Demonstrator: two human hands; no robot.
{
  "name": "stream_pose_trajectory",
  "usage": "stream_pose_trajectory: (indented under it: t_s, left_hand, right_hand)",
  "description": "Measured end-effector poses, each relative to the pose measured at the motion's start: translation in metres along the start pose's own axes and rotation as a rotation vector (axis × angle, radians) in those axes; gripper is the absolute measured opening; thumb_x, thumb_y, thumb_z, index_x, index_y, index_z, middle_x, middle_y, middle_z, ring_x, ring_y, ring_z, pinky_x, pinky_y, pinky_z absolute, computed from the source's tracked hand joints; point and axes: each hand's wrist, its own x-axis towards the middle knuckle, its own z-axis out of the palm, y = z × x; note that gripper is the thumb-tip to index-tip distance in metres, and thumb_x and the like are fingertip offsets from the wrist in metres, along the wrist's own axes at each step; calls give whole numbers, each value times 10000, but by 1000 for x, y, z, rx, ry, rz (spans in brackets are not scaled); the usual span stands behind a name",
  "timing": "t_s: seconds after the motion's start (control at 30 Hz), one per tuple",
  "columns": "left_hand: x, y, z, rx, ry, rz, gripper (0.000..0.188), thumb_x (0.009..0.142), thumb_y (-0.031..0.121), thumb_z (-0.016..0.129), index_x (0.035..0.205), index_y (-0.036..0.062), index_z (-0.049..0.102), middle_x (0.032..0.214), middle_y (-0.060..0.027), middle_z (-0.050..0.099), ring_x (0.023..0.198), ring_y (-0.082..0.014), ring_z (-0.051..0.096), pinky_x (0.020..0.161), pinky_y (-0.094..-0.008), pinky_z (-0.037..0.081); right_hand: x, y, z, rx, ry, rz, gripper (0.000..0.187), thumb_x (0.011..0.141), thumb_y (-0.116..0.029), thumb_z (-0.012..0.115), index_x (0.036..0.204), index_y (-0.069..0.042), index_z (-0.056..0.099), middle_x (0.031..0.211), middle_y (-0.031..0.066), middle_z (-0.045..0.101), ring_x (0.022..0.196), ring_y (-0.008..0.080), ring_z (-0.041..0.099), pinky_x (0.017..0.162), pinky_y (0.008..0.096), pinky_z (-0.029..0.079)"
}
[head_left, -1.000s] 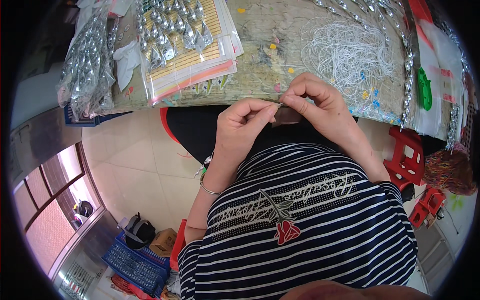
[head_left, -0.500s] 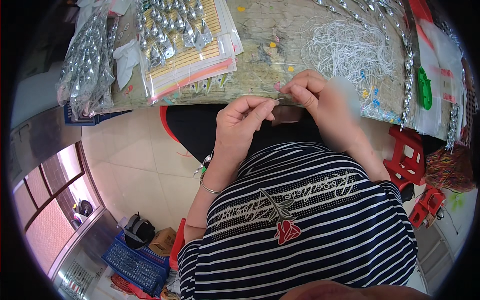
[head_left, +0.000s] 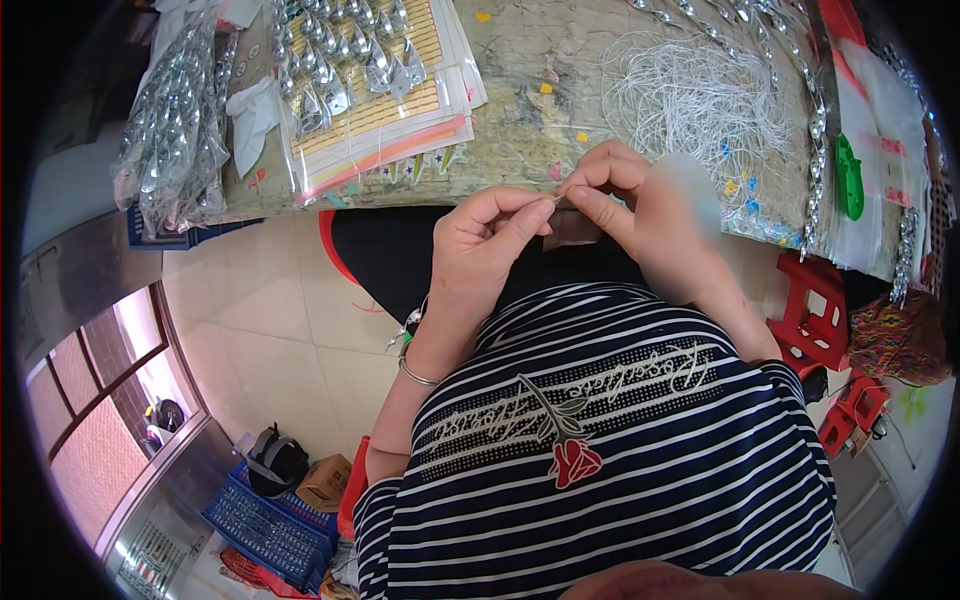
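Just off the table's near edge, my left hand (head_left: 485, 235) pinches a short, thin pale strand (head_left: 558, 197) between thumb and forefinger. The tip of it sticks out past the fingers, and it is too small to name surely. My right hand (head_left: 620, 200) is curled, its thumb and forefinger closed at the strand's tip, almost touching the left fingertips. Part of the right hand is blurred. On the table beyond it lies a loose tangle of white string (head_left: 700, 100). A bangle (head_left: 418, 375) circles my left wrist.
The worn table (head_left: 520, 130) carries silver twisted pendants (head_left: 350, 60) on a yellow striped sheet and a plastic bag of silver twists (head_left: 180, 140) at left. At right lie silver chains (head_left: 815, 150) and a green tool (head_left: 849, 178). A red stool (head_left: 812, 310) and blue crates (head_left: 270, 530) stand below.
My right hand's thumb and forefinger have moved left and closed on the strand's tip beside my left fingertips. My left hand has hardly moved.
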Motion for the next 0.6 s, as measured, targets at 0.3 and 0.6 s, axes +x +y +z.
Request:
stream_pose_trajectory:
  t_s: [0.3,0.6]
  left_hand:
    - [1,0,0,-46,36,-44,129,866,85,624,940,-15,655,739,-33,616,591,-45,456,532,-177,338]
    - [2,-2,3,-53,64,42,118,852,44,630,949,-20,652,752,-34,622,602,-46,469,541,-177,349]
  right_hand:
    - [2,2,2,-130,107,-162,55,855,-61,623,888,-20,638,824,20,527,694,78,511,631,216,435]
    - [-2,1,1,-53,29,19,98,899,-47,558,966,2,610,962,31,533,903,100,525,806,231,425]
